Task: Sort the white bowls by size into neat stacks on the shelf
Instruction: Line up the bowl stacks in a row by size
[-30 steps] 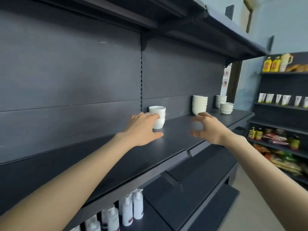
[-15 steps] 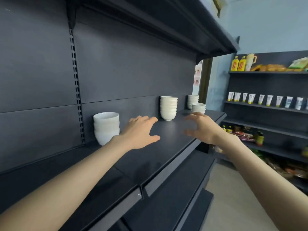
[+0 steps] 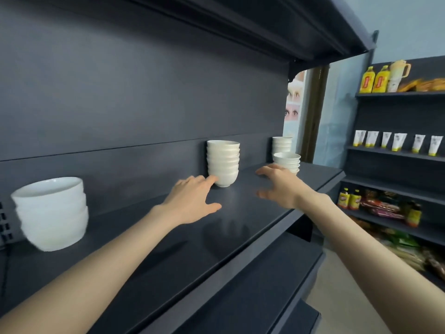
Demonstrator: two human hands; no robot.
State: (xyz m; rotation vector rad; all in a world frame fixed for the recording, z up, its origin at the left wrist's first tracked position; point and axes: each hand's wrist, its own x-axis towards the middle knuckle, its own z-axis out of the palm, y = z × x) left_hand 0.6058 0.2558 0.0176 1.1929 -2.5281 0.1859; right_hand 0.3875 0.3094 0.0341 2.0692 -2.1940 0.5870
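Two empty hands, left hand (image 3: 190,201) and right hand (image 3: 279,186), fingers spread, flanked the tall bowl stack (image 3: 223,162) on the shelf (image 3: 168,249); I judged gripping its lowest bowl from both sides steadiest.

Four stacks of white bowls are sitting on the shelf (image 3: 252,220): the left stack (image 3: 51,213), the middle stack (image 3: 223,163), the rear far stack (image 3: 282,143) and the front far stack (image 3: 287,160). On the side shelving, two yellow oil bottles (image 3: 367,80), one cream jug (image 3: 397,73) and two small yellow bottles (image 3: 344,201) are standing; the white tubes (image 3: 399,142) are numbering six or seven.
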